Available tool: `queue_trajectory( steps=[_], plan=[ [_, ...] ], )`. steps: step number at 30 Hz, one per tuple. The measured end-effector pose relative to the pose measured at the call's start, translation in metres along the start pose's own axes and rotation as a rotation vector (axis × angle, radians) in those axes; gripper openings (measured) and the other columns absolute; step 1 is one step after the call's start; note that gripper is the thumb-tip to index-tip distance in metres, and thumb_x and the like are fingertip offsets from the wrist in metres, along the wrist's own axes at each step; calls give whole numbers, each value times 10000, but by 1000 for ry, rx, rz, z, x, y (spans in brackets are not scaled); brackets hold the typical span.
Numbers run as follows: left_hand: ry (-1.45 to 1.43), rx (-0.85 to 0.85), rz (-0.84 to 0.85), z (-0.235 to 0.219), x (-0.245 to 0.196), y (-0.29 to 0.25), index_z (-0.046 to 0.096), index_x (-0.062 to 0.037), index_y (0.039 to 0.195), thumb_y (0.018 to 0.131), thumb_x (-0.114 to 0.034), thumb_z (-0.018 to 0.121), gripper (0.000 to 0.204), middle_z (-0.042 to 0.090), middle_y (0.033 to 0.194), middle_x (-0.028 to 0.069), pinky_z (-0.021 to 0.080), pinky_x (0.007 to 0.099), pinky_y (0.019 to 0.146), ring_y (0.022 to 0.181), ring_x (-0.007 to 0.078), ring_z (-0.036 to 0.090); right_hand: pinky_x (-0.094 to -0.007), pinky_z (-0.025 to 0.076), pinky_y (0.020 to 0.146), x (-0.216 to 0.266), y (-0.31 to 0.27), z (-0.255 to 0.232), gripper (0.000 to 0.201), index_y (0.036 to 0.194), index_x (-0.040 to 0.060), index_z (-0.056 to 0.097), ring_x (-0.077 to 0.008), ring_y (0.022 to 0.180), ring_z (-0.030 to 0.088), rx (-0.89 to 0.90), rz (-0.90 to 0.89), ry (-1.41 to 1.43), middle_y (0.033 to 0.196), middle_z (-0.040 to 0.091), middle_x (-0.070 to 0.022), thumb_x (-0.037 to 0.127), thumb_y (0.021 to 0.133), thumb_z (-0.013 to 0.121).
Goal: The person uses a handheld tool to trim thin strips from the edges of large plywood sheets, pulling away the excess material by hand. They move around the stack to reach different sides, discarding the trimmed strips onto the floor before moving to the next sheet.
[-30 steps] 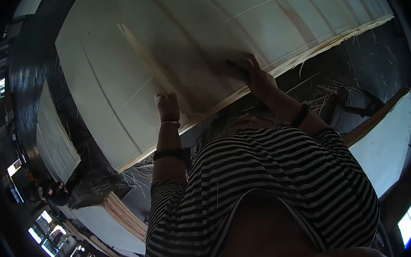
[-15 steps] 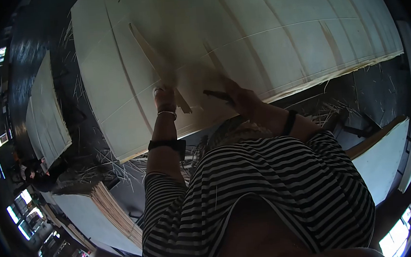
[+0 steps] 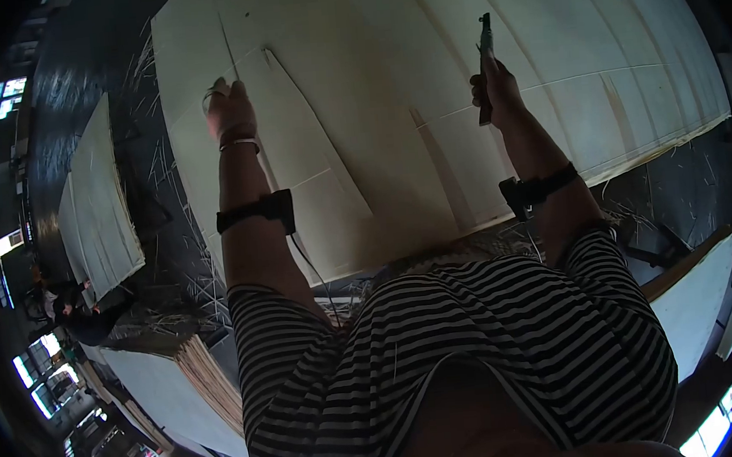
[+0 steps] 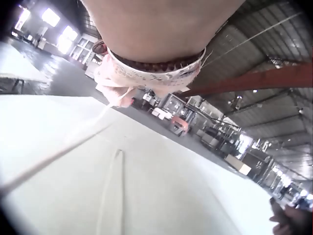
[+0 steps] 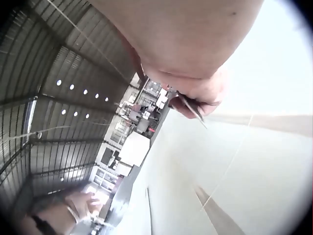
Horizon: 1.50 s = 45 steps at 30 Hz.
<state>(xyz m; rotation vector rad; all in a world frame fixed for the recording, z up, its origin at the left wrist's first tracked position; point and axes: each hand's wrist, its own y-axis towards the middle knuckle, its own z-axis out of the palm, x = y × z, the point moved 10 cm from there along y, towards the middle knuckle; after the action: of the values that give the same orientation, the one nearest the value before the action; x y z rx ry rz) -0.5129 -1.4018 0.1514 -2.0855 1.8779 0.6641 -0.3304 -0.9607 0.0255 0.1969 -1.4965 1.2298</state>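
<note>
A large pale sheet (image 3: 356, 100) with brown streaks lies beneath both hands. Over its left part, the left hand (image 3: 231, 114) has curled fingers, with a thin pale strip (image 4: 105, 115) hanging from them in the left wrist view. A long narrow slit or edge line (image 3: 316, 116) runs on the sheet to that hand's right. Farther right, the right hand (image 3: 501, 93) grips a slender dark tool (image 3: 485, 43), its end pointing away from the body. In the right wrist view, a thin metallic part of the tool (image 5: 194, 111) shows beside the curled fingers.
Another pale sheet (image 3: 93, 203) stands left, with a person (image 3: 85, 315) near it. Stacked boards (image 3: 210, 382) lie lower left, and a white-topped stack (image 3: 703, 305) lower right. Splinters (image 3: 174, 304) litter the dark floor. A cable (image 3: 306, 255) hangs from the left forearm band.
Both hands have moved forward and apart, the left toward the upper left and the right toward the upper right with the tool. The pale wedge seen beside the left hand no longer shows there.
</note>
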Motion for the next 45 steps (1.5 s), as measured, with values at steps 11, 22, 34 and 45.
queue_trajectory(
  steps=[11,22,34,45],
  plan=[
    [-325,356,233,190,-92,35,578,-100,1120,837,-376,502,403,595,1062,206,466,425,822,986,375,568,-242,353,426,-56,72,187,216,1009,53,525,-95,508,429,297,50,-167,689,469,-13,214,865,522],
    [-326,283,543,264,-127,114,563,-60,1176,816,-319,548,443,584,1118,183,438,398,905,1052,348,535,-467,463,740,-35,167,259,276,1082,44,498,-445,920,545,237,-252,-572,950,592,-240,249,912,424],
    [-164,472,412,272,-130,92,489,-76,1262,814,-340,507,521,529,1225,182,390,373,969,1158,333,479,-399,417,888,-37,149,246,354,1174,8,485,-403,1094,505,196,-368,-582,1112,554,-261,226,909,399],
    [-211,437,507,248,-138,23,504,18,1183,815,-255,505,458,547,1107,250,413,410,903,1055,385,510,-394,444,839,-55,91,203,333,1184,22,466,-379,1066,536,208,-369,-665,1096,573,-231,208,908,451]
  ],
)
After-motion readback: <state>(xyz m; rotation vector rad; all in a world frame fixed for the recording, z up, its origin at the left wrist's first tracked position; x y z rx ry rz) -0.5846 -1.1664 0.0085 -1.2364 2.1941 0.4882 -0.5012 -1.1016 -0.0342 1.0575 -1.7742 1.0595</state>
